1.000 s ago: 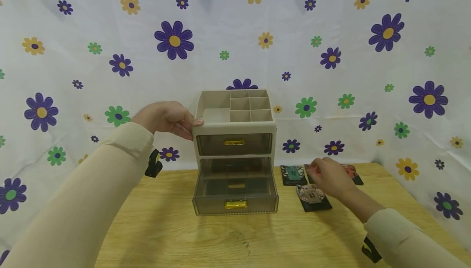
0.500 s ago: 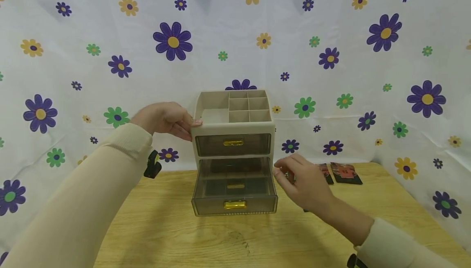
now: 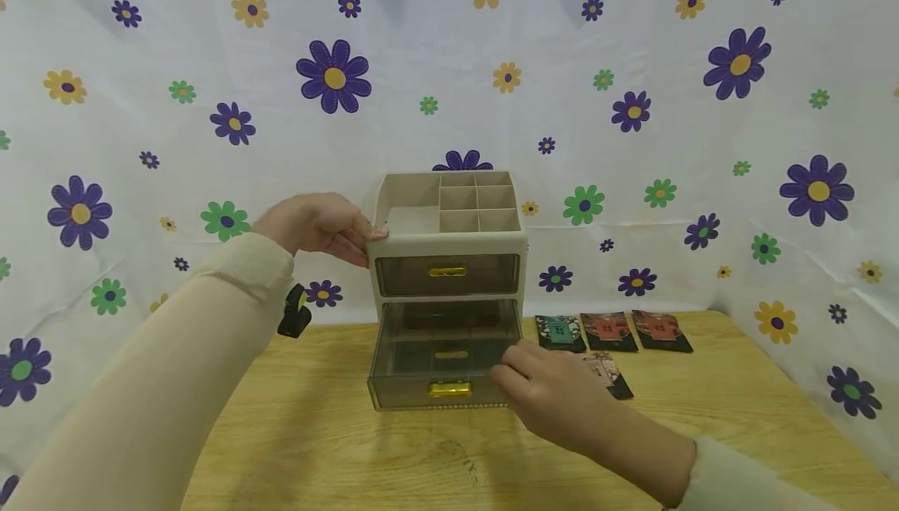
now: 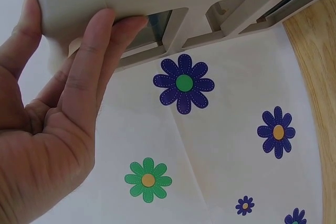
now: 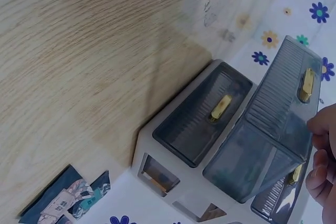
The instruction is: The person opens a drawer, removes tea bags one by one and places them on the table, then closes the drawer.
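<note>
White cloth (image 3: 414, 51) printed with purple, yellow and green flowers hangs behind a pale wood-grain table (image 3: 309, 441). Standing upright at the table's far side, the cream organizer (image 3: 446, 245) faces the person, its height being its longer line in front. Its middle drawer (image 3: 407, 395) juts straight out toward the person — the face runs left to right, and its gold handle (image 3: 450, 390) lies along that same line. Above it the upper drawer (image 3: 400, 277) is closed, as is the lower drawer (image 5: 194, 124) beneath.

Thumb over the top rim and fingers along the side wall, the left hand (image 3: 330, 224) grips the organizer's left front corner. At the middle drawer's right front corner is the right hand (image 3: 551, 390), fingers bent — whether they grip the edge, I cannot tell.

Just right of the organizer lie a green sachet (image 3: 559, 331) and two red sachets (image 3: 608, 331) in a row, with a brownish sachet (image 3: 609, 374) nearer, partly hidden by the right hand.
</note>
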The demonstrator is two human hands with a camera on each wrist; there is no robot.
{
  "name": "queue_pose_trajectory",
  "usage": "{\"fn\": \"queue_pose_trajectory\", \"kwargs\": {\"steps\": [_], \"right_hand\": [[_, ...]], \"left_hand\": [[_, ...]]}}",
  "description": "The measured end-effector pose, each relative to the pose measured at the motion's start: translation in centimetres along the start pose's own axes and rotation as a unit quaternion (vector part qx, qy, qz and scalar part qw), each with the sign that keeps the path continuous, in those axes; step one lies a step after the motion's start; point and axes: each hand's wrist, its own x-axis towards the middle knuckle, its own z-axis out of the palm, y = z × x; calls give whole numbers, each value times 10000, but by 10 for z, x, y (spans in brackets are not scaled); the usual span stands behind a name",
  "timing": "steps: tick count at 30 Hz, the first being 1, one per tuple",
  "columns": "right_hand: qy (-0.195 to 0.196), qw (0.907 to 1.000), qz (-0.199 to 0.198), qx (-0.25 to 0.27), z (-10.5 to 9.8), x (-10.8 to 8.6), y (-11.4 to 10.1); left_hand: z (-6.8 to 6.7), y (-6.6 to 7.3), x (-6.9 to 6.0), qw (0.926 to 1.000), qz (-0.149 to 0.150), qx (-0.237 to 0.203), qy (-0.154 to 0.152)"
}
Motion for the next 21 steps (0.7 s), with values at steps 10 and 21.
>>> {"fn": "queue_pose_trajectory", "kwargs": {"steps": [10,21], "right_hand": [[98,9983,-55,-572,11,8,7],[-36,9963,192,-836,24,16,17]], "left_hand": [[0,1,2,10000,-26,19,-32],[-1,1,1,10000,-28,-4,-9]]}}
